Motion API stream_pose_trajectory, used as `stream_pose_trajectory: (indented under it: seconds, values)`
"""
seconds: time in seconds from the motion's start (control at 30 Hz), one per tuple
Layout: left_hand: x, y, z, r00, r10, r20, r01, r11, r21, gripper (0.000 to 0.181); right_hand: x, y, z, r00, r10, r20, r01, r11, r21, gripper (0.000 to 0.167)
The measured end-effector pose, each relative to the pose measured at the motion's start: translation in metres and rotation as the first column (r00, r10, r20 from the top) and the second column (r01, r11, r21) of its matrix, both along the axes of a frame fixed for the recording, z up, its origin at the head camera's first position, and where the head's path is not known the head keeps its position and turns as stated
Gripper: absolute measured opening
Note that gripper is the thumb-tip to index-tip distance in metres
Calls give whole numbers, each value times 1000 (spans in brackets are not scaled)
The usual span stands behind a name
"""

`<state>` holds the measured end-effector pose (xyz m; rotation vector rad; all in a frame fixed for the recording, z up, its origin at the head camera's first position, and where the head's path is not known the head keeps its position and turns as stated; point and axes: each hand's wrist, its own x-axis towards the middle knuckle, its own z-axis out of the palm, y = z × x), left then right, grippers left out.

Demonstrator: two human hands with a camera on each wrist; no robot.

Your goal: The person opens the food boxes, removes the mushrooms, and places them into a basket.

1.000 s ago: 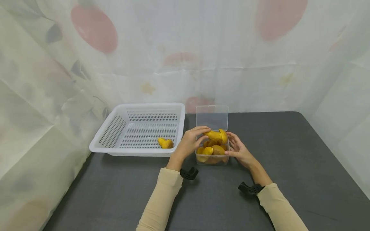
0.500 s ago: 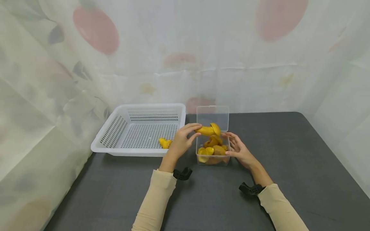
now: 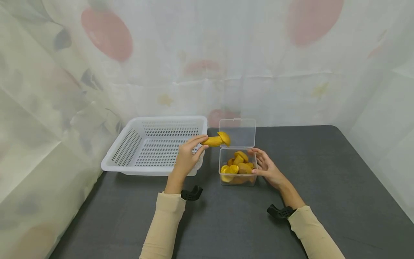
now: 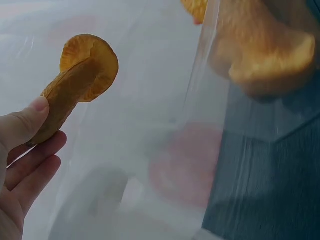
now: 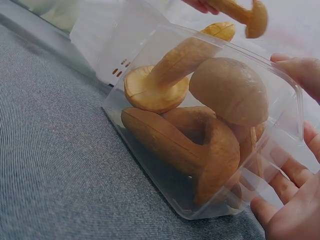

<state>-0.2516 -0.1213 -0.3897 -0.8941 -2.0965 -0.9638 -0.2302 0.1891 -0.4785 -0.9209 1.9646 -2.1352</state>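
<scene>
Between thumb and fingers, my left hand (image 3: 187,158) pinches a yellow mushroom (image 3: 217,140) by its stem, in the air between the basket and the clear box; its cap points right. The left wrist view shows the same mushroom (image 4: 90,67) with the thumb on its stem. My right hand (image 3: 270,172) holds the right side of the clear box (image 3: 238,180), thumb at the front corner and fingers along the wall. Several mushrooms (image 5: 175,145) lie heaped in the box. Its lid (image 3: 237,133) stands up at the back.
A white slotted basket (image 3: 127,168) stands left of the box, its front right part behind my left hand. Both are on a dark grey table (image 3: 226,223). A patterned curtain (image 3: 252,54) hangs behind the table and along its left side.
My left hand has carried the mushroom left and up from over the box toward the basket, now covering the mushroom in the basket. My right hand has stayed at the box.
</scene>
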Motion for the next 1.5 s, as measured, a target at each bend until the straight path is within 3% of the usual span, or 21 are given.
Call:
stream_pose_trajectory:
  seconds: [0.6,1.1,1.3,1.5]
  values:
    - [-4,-42,2,991,129,41,-132,988,82,30,0,-1,0,1000,-14,9,14,1000,7,76]
    - [-8,-76,-3,961,259,97,-267,960,80,31,0,-1,-2,999,-20,47,20,1000,6,78]
    - [-8,-83,-6,953,264,146,-276,959,63,32,-1,-1,-2,999,-20,50,20,1000,1,78]
    - [-6,-85,-8,924,313,218,-320,948,-5,34,0,0,-2,998,-15,58,15,1000,1,78]
